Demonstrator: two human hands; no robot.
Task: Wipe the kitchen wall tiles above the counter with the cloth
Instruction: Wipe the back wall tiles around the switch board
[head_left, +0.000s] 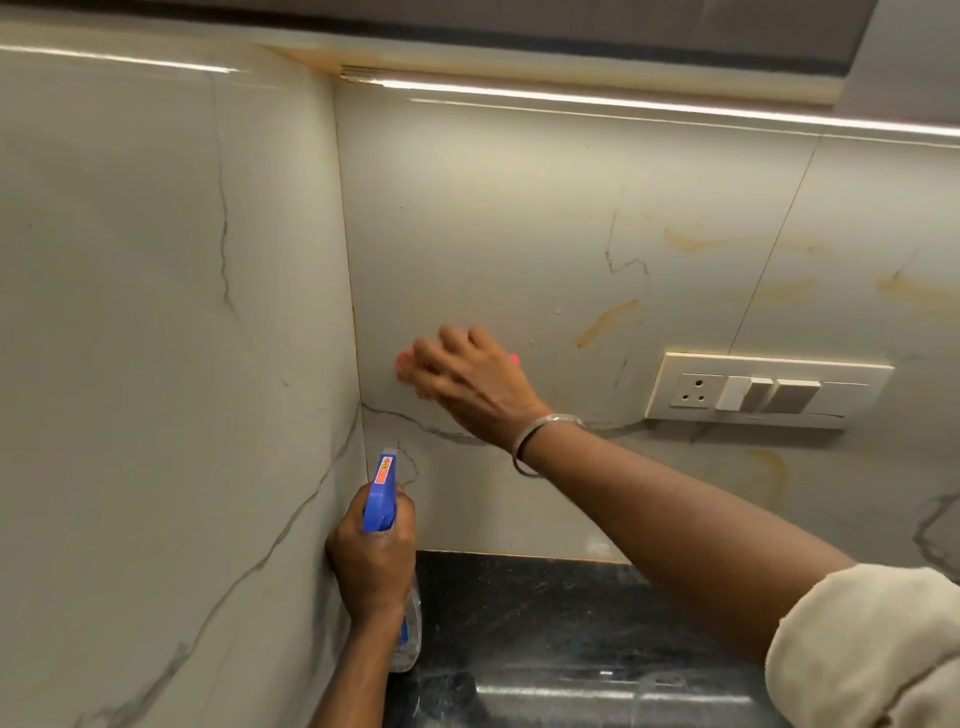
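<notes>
Wall tiles (519, 218) are the big thing here: glossy pale marble-look panels meeting in a corner at about 10 o'clock, with grey veins and some yellowish streaks off toward 2 and 3 o'clock. Below them, at 6 o'clock, there's the black speckled worktop (545, 613). A cream switch plate (763, 389) sits on the back wall at 3 o'clock, well apart from the action.

Right hand (467, 374) is flat-ish against the back tile near the centre, pressing the cloth (404, 362) onto it. Only a bit of pink pokes out at the edges, and it's blurry, so I'd say mid-swipe. Whether the fingers are curled round the cloth or just spread over it, I honestly can't tell.

Left hand (371, 551) at 7 o'clock is wrapped around a spray bottle (382, 499) with a blue trigger head, nozzle aimed up at the corner.

So the step in hand looks like scrubbing the lower patch just beside the corner. Next up, I reckon, is working the cloth outward toward those yellowish streaks at 2 o'clock, keeping clear of the socket with anything wet.
</notes>
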